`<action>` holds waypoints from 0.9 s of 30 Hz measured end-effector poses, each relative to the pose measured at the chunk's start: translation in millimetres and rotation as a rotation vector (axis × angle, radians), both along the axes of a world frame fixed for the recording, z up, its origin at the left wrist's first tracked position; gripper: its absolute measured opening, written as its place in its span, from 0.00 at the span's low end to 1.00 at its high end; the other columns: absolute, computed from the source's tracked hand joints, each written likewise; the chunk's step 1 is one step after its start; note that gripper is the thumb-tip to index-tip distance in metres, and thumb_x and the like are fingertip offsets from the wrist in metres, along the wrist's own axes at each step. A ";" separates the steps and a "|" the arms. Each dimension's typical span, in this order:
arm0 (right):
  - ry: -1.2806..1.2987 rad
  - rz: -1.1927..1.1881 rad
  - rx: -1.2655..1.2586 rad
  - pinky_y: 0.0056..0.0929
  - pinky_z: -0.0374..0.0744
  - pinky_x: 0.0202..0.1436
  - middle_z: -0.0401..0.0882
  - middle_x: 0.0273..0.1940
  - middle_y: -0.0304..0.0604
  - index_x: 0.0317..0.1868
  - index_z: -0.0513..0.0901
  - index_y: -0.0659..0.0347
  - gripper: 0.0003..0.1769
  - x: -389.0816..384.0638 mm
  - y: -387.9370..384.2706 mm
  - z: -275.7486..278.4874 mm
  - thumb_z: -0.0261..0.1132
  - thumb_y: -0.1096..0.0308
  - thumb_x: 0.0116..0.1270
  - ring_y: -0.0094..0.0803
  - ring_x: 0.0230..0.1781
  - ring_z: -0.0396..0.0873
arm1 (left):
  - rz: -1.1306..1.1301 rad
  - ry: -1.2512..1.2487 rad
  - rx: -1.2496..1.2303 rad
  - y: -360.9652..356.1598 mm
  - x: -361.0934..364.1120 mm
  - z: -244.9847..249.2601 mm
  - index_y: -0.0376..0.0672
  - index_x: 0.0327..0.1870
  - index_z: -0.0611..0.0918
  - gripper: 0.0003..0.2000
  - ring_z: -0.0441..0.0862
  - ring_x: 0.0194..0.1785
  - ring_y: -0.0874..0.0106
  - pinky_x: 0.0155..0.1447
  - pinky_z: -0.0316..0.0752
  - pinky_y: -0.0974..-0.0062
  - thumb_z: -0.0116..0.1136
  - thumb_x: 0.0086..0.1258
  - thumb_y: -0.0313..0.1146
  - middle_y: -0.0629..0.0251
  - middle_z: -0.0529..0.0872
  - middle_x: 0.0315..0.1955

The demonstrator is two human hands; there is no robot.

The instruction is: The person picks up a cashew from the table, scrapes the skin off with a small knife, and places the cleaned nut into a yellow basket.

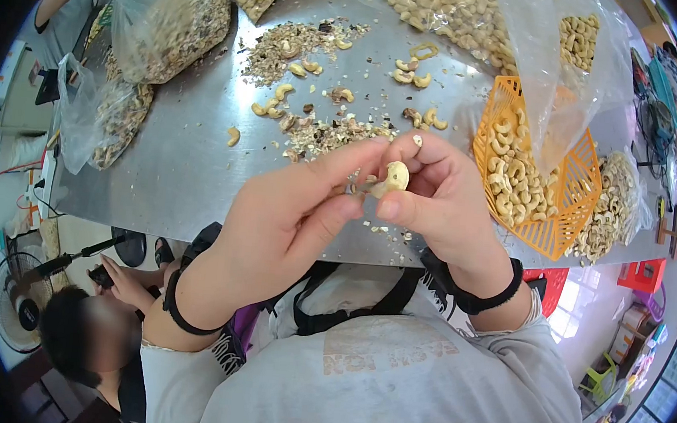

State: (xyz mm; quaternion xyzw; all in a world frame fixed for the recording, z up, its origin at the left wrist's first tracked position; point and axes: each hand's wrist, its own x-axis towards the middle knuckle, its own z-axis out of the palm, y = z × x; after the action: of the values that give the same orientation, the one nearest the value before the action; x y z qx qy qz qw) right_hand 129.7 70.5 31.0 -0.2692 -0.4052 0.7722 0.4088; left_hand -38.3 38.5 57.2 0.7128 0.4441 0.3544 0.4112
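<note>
A pale cashew nut (395,178) is pinched between the thumb and fingers of my right hand (445,193). My left hand (295,200) meets it from the left, its thumb and forefinger closed on something small and metallic beside the nut, too hidden to name. Under and beyond both hands lies a heap of nut crumbs (337,135) on the metal table (185,125). Small groups of cashews sit around it, among them one (267,108) at the left and one (412,74) further back. An orange basket (579,180) holding whole cashews stands right of my right hand.
Plastic bags of nut pieces (169,31) stand at the back left, and a large bag of cashews (452,12) lies at the back. Another bag (609,207) is right of the basket. A seated person (78,334) and a fan (21,296) are at the lower left.
</note>
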 end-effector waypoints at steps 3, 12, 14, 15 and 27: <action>-0.020 -0.013 0.013 0.11 0.68 0.30 0.73 0.28 0.32 0.31 0.72 0.61 0.13 0.4 -0.3 -0.8 0.69 0.73 0.47 0.13 0.27 0.69 | -0.003 0.106 0.073 -0.3 1.7 4.1 0.41 0.54 0.69 0.20 0.77 0.30 0.63 0.34 0.71 0.76 0.50 0.58 0.24 0.56 0.79 0.31; -0.121 -0.011 0.062 0.09 0.60 0.22 0.70 0.24 0.27 0.30 0.74 0.60 0.14 2.9 -0.9 -1.6 0.71 0.69 0.46 0.09 0.22 0.61 | 0.000 0.128 0.194 1.0 0.8 2.1 0.41 0.52 0.71 0.20 0.76 0.26 0.65 0.29 0.70 0.75 0.51 0.55 0.23 0.58 0.79 0.29; -0.148 -0.006 0.079 0.09 0.59 0.21 0.69 0.24 0.26 0.29 0.74 0.60 0.14 3.3 -1.0 -1.9 0.71 0.68 0.45 0.09 0.21 0.60 | -0.022 0.126 0.195 1.2 -0.4 2.7 0.39 0.53 0.70 0.20 0.76 0.26 0.68 0.31 0.69 0.77 0.51 0.56 0.25 0.59 0.79 0.29; -0.170 -0.015 0.097 0.09 0.57 0.21 0.69 0.23 0.25 0.29 0.74 0.60 0.14 3.1 -1.4 -2.0 0.71 0.67 0.45 0.09 0.20 0.59 | -0.045 0.125 0.196 1.3 -0.8 2.8 0.36 0.53 0.70 0.20 0.75 0.27 0.71 0.32 0.67 0.80 0.51 0.58 0.26 0.59 0.78 0.29; -0.284 -0.005 0.234 0.12 0.52 0.19 0.61 0.18 0.23 0.28 0.77 0.58 0.16 4.3 -2.6 -2.6 0.72 0.61 0.43 0.10 0.17 0.53 | -0.083 0.101 0.151 1.5 -5.3 -0.3 0.38 0.48 0.75 0.15 0.77 0.27 0.71 0.32 0.68 0.79 0.51 0.57 0.24 0.60 0.80 0.28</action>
State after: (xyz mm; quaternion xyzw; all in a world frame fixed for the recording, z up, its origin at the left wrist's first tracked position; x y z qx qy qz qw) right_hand 133.9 68.0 28.5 -0.3272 -0.5452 0.6729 0.3779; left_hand -43.6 39.9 56.9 0.7766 0.4061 0.3333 0.3478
